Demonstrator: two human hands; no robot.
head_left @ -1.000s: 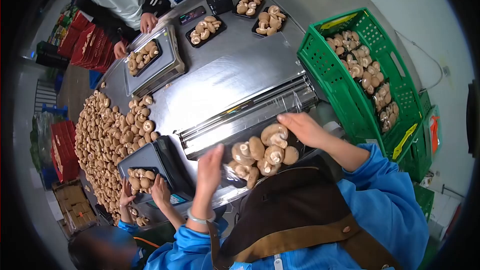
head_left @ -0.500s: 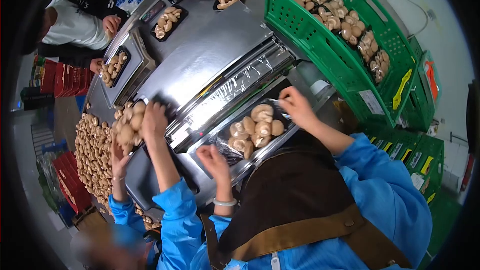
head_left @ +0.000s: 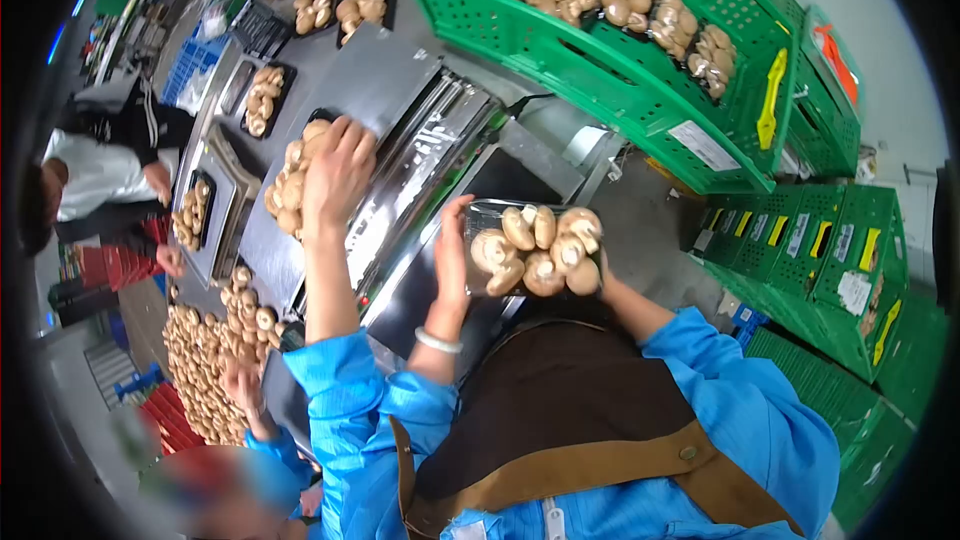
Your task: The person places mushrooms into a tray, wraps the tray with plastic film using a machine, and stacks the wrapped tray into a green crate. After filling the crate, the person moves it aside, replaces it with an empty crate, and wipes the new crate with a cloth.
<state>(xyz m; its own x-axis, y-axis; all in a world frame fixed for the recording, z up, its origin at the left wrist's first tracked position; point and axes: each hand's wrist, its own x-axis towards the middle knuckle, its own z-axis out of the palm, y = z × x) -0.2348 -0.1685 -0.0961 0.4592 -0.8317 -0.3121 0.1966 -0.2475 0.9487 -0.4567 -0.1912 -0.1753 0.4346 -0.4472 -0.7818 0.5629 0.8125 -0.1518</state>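
Note:
A black tray of brown mushrooms (head_left: pixel 541 251), covered in clear film, is held up in front of my apron. My left hand (head_left: pixel 451 258), with a white bracelet at the wrist, grips the tray's left side. At the right side is my right hand (head_left: pixel 607 283), mostly hidden behind the tray and mushrooms. To the left, a co-worker's hand (head_left: pixel 340 172) rests on another tray of mushrooms (head_left: pixel 291 185) on the steel table. Just beyond my left hand lies the film-wrapping machine (head_left: pixel 415 180), with a strip of shiny film.
A green crate (head_left: pixel 600 70) of wrapped mushroom trays stands at the upper right, above stacked green crates (head_left: pixel 800 240). Loose mushrooms (head_left: pixel 205 360) are heaped at the left. Another person (head_left: pixel 110 175) stands behind a scale (head_left: pixel 222 202) bearing a mushroom tray.
My hands have closed on the sides of the mushroom tray and lifted it off the wrapping machine toward me. The co-worker's mushrooms have moved onto the steel table. The view has turned right.

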